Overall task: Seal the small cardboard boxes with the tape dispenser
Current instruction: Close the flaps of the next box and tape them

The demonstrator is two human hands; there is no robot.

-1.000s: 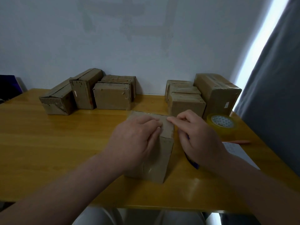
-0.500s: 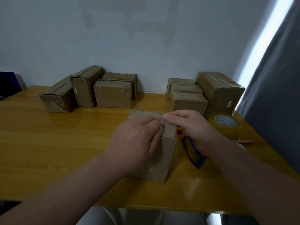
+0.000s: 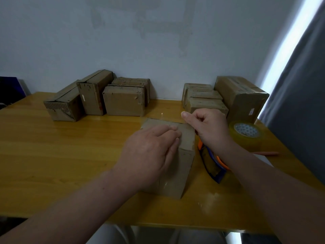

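Note:
A small cardboard box stands at the table's middle front. My left hand lies flat on its top with the fingers straight, pressing it down. Over the box's far right corner, my right hand is lifted a little, its fingers curled and the thumb pinched against the forefinger. It seems to hold a strip of clear tape, of which only a faint glint shows left of the thumb. The blue and orange tape dispenser lies on the table just right of the box, partly under my right forearm.
Several boxes line the wall at back left, and more boxes stand at back right. A roll of yellowish tape sits at the right, with a red pencil and white paper beside it. A grey curtain hangs at the right.
My right hand has lifted off the box's far edge and drawn back to the right, curling into a pinch. My left hand stays flat on the box top.

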